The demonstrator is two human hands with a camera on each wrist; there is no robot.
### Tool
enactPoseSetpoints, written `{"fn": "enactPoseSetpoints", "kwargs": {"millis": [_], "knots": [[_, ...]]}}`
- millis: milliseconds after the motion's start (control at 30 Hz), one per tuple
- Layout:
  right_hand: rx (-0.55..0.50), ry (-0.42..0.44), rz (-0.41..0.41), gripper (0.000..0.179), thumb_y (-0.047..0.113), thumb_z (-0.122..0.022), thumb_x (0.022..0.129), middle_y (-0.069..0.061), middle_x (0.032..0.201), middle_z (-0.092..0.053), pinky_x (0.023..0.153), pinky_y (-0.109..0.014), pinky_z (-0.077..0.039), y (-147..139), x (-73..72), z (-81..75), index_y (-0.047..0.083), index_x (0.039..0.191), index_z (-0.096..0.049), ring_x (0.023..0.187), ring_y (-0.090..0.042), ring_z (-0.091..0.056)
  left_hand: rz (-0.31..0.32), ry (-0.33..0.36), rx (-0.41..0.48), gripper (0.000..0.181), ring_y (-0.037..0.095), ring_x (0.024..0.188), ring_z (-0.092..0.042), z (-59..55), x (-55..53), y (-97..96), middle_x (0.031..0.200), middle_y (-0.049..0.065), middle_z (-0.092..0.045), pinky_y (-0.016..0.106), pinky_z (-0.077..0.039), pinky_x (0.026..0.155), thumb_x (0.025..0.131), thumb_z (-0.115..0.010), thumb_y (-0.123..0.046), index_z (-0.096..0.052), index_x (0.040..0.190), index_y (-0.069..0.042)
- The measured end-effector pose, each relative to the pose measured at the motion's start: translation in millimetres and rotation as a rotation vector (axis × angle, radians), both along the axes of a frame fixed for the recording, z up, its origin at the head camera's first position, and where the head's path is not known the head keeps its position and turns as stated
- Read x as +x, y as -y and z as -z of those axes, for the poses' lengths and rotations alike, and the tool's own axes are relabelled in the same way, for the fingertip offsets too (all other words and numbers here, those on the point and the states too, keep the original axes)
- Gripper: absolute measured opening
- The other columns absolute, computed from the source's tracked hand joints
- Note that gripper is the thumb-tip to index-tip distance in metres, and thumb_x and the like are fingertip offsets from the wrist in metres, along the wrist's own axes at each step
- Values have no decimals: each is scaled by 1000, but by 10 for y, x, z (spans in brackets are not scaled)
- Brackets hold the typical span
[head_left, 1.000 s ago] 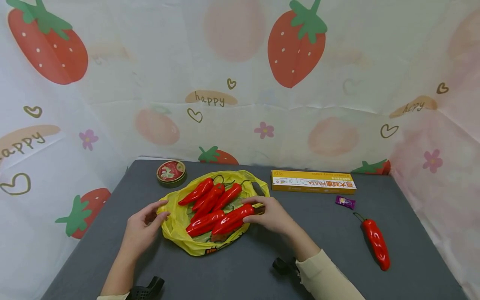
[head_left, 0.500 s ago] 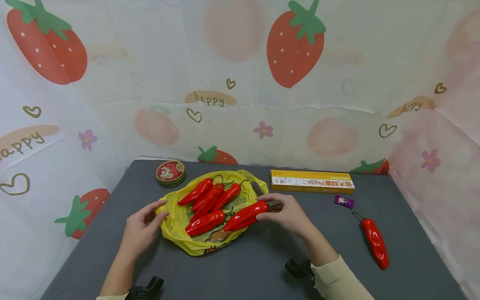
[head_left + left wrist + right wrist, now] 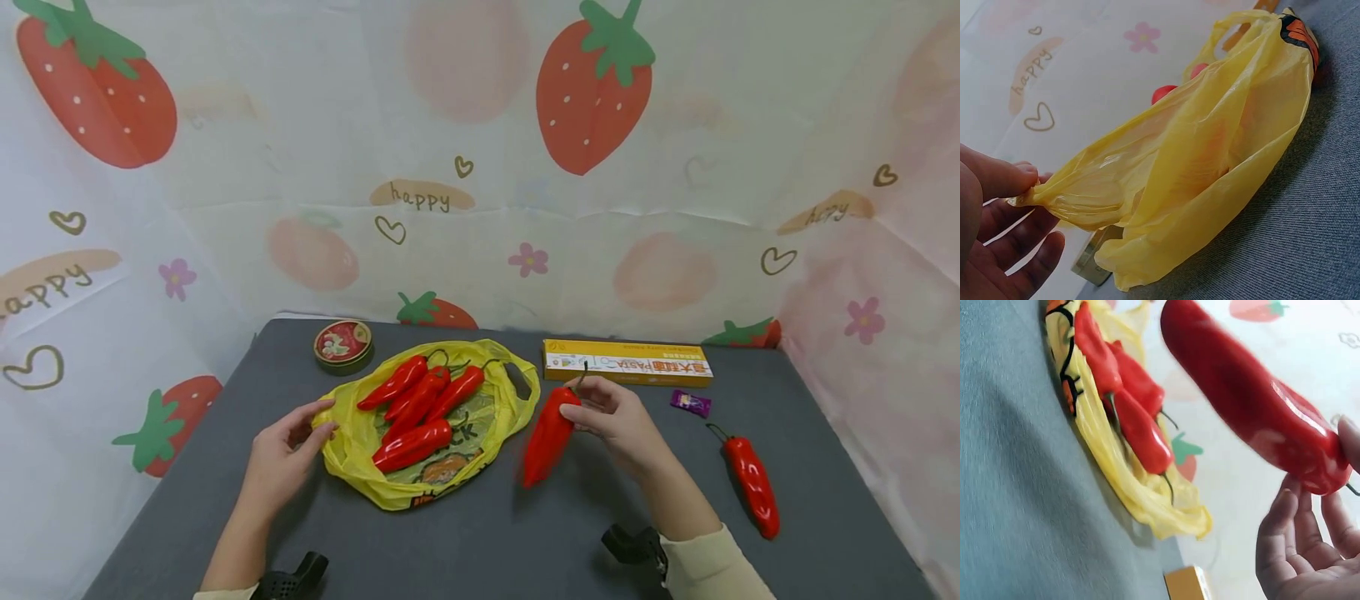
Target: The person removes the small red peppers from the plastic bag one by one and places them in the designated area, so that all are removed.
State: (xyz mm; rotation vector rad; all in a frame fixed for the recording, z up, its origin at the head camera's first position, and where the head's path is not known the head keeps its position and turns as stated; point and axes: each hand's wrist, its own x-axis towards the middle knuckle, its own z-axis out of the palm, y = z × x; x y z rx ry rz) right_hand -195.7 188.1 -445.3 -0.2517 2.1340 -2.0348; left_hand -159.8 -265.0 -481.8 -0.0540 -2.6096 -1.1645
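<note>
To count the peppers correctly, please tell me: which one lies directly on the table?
Only the pepper farthest right lies on the gray table; the right hand holds another pepper, and the remaining peppers are inside the yellow bag.

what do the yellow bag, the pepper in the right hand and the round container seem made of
Yellow bag: thin plastic film with a soft sheen, creased and translucent. Pepper: smooth and glossy with bright highlights; moulded plastic or real skin, I can't tell. Round container: probably printed metal, judging by its gold rim.
</note>
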Motion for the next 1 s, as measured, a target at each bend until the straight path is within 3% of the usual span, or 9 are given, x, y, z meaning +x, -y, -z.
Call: {"fn": "enactPoseSetpoints", "kwargs": {"millis": [167,400,667,800,1000], "knots": [[-30,44,0,39,17,-66,99,2,122,-65,89,-32,-57,-205,34,-29,1,133,-54,105,-15,-66,-4,0,0,36,10,86,-58,-7,-8,-11,106,5,-72,14,-50,74,99,-66,-30,-66,132,-14],[-11,92,36,49,24,-64,100,1,125,-60,90,-33,-57,-410,93,-69,2,142,-49,107,-16,-65,3,18,2,36,10,87,-58,-15,-1,-15,108,5,-72,14,-50,75,100,-65,-29,-66,132,-13],[9,108,36,55,30,-56,105,1,122,-60,87,-33,-58,-615,132,5,-1,147,-40,104,-17,-63,3,16,3,36,9,87,-60,-8,1,-13,106,6,-73,15,-51,74,100,-65,-28,-66,132,-13],[60,141,38,59,36,-52,105,-4,130,-57,89,-33,-57,-718,166,85,4,151,-34,107,-17,-62,3,27,14,36,8,87,-61,-14,-5,-19,108,7,-73,14,-51,74,100,-65,-29,-66,132,-13],[30,178,1,64,43,-46,106,-22,148,-45,94,-36,-55,-864,230,158,8,156,-29,118,-29,-65,2,29,18,36,9,84,-60,-16,-16,-28,103,6,-73,16,-51,72,100,-65,-29,-66,132,-13]]}}
